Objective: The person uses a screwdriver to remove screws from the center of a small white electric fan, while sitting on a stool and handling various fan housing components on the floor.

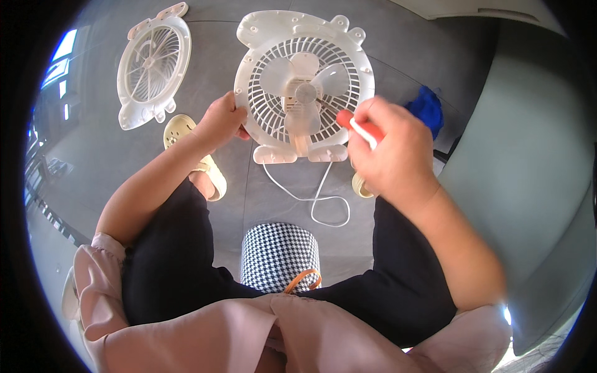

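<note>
A white fan housing (242,68) with an open grille lies in front of me, its translucent blades (336,79) and round hub (306,93) exposed. Closed on the housing's left edge is my left hand (222,124), thumb on top. My right hand (395,146) is wrapped round the red-and-white handle of a screwdriver (344,118) at the housing's right side. Its thin dark shaft slants toward the hub; whether the tip touches anything I cannot tell. A white cord (301,199) loops from the housing's lower end across the floor.
A matching white grille cover (149,68) lies at the far left on the grey tiles. Blue cloth-like material (427,114) sits right of my right hand, beside a large grey-green surface (528,186). A houndstooth-patterned seat (280,255) stands between my legs. My feet wear cream clogs (214,180).
</note>
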### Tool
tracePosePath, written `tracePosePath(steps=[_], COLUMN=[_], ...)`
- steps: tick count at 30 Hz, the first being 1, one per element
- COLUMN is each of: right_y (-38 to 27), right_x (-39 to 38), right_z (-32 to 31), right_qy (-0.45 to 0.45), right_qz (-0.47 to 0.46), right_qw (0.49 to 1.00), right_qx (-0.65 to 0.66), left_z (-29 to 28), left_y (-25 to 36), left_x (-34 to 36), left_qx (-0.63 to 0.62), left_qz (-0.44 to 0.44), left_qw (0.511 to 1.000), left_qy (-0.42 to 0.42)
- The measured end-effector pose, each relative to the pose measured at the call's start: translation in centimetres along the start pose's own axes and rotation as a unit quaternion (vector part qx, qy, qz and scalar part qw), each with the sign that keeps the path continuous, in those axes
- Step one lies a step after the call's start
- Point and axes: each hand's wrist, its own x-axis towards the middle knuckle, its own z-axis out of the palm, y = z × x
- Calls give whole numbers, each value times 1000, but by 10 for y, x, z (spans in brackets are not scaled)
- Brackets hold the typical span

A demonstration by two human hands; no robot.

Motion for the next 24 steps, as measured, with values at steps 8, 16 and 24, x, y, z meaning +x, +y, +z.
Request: tracePosePath(steps=[8, 16, 24], right_y=[-8, -12, -2], right_x=[8, -3, 3], right_z=[-17, -20, -9], right_qy=[-98, -68, -19], right_qz=[390, -121, -93], right_qw=[849, 988, 995], right_qx=[342, -67, 40], left_z=[0, -5, -4], left_y=[-4, -8, -9], left_x=[1, 2, 7], left_qx=[-16, -35, -20], left_qz=[-12, 9, 24], left_qw=[1000, 999, 1000], left_qy=[23, -7, 0])
